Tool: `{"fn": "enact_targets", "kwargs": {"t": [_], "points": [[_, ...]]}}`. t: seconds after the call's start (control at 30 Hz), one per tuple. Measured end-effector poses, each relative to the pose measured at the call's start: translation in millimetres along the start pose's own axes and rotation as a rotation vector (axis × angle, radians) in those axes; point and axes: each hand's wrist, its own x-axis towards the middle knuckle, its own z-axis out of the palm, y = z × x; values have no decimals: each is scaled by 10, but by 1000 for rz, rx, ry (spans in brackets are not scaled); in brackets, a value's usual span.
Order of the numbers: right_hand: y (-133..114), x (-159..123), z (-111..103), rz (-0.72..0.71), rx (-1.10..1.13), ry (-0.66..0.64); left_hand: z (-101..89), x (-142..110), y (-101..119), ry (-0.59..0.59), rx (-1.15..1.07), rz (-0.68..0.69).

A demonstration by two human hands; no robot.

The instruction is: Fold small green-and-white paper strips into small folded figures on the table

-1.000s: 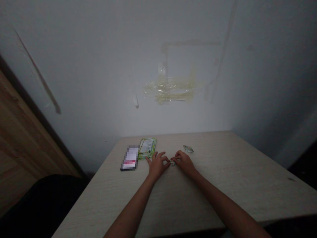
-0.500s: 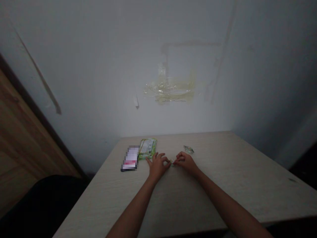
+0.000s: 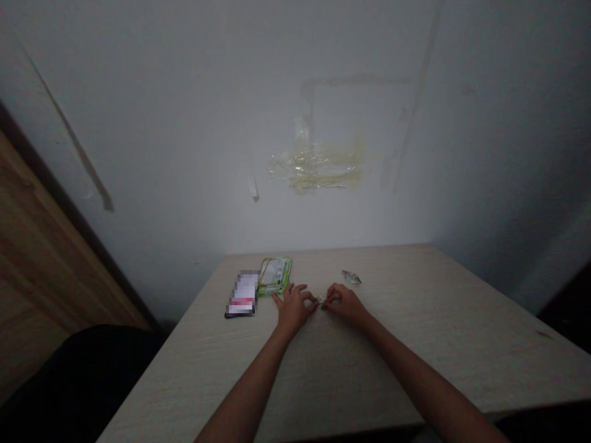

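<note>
Between my two hands is a small, crumpled-looking whitish-green piece (image 3: 321, 301), low over the table; it is too small to tell its kind. My left hand (image 3: 295, 307) pinches its left side with thumb and forefinger, the other fingers spread. From the right, my right hand (image 3: 346, 303) pinches the opposite side with its fingers curled. Much of the piece is hidden by my fingertips. Just behind my left hand lies a stack of green and white flat packets (image 3: 276, 275). A small shiny folded packet (image 3: 351, 277) rests behind my right hand.
A phone (image 3: 242, 295) with a blurred screen lies at the left, beside the green packets. The pale wooden table (image 3: 462, 344) meets a wall (image 3: 184, 154) with peeling tape (image 3: 323, 169) on it. At the left are a wooden panel (image 3: 41, 246) and a dark shape (image 3: 87, 375).
My right fingertips have shifted very slightly to the left at the small piece. My left hand, the phone and the packets stay as they were.
</note>
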Motion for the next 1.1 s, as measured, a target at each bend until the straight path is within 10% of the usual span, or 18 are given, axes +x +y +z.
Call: {"fn": "enact_targets", "kwargs": {"t": [1.1], "points": [[172, 59, 38, -136, -252, 117, 11, -34, 3, 49, 0, 9]]}}
